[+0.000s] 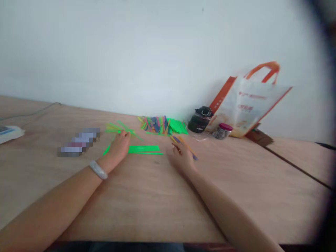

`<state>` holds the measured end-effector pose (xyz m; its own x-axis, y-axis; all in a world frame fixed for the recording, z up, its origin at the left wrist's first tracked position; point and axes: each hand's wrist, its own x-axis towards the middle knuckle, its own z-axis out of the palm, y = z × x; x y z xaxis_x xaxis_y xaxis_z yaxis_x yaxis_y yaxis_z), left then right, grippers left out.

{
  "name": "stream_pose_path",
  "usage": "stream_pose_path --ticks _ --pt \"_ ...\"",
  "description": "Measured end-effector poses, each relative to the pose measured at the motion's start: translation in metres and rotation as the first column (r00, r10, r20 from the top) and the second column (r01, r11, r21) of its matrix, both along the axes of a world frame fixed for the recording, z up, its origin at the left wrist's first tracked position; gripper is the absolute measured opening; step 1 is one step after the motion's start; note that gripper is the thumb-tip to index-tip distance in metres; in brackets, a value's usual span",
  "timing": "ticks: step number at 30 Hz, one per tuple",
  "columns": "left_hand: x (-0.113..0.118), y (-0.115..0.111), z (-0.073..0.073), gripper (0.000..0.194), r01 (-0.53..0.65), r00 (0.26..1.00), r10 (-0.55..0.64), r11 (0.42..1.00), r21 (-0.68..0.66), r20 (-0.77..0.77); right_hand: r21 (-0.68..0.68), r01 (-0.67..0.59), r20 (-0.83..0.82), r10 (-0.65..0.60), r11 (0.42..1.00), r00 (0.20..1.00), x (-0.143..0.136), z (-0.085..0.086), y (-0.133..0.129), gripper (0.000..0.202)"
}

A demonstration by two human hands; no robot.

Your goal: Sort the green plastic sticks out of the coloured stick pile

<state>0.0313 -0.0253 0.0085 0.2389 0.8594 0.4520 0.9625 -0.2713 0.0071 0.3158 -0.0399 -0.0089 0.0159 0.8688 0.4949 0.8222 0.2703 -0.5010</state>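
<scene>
The left hand [121, 145] has its fingertips drawn together at the loose green and yellow strips [111, 127] just beyond it, seemingly to pick through them; whether it pinches one, I cannot tell. To its right, the flat row of green strips [144, 148] lies side by side, probably to keep them even. The right hand [183, 157] is curled and blurred, its grip unclear, beside a few orange and purple strips [187, 146]. Beyond it and leftward sits the multicoloured pile [156, 125], perhaps within easy reach.
</scene>
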Motion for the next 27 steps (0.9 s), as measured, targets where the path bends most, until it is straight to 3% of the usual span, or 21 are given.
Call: stream_pose_path --ticks 5,9,11,13,15,17,22,27 --pt "-0.023 0.013 -0.005 0.031 -0.178 0.983 0.176 0.983 -0.038 -0.049 -0.018 0.211 0.311 -0.195 0.977 0.930 0.029 0.000 0.011 0.030" --pt "-0.021 0.011 -0.002 0.026 -0.190 0.980 0.191 0.981 0.026 -0.057 -0.045 0.297 0.411 -0.253 0.954 0.876 0.037 0.001 0.014 0.027" --pt "-0.013 0.007 -0.001 0.025 -0.100 0.994 0.103 0.992 0.079 -0.044 -0.053 0.289 0.425 -0.240 0.956 0.873 0.036 0.001 0.015 0.028" --pt "0.000 0.002 -0.001 0.024 0.094 0.995 -0.090 0.991 0.095 -0.050 -0.056 0.261 0.445 -0.210 0.964 0.870 0.034 0.001 0.015 0.031" --pt "0.017 -0.005 -0.004 0.024 0.302 0.952 -0.298 0.951 0.065 -0.066 -0.058 0.238 0.475 -0.183 0.970 0.861 0.031 0.000 0.014 0.030" --pt "0.033 -0.011 -0.009 0.024 0.414 0.909 -0.412 0.910 0.019 -0.064 -0.060 0.223 0.506 -0.163 0.973 0.847 0.028 -0.001 0.014 0.029" --pt "0.055 -0.019 -0.015 0.023 0.516 0.856 -0.517 0.856 -0.036 -0.027 -0.033 0.216 0.514 -0.169 0.976 0.841 0.024 0.000 0.013 0.031" --pt "0.061 -0.024 -0.015 0.021 0.531 0.847 -0.532 0.846 -0.055 -0.009 -0.054 0.245 0.520 -0.183 0.968 0.834 0.020 0.001 0.012 0.029"
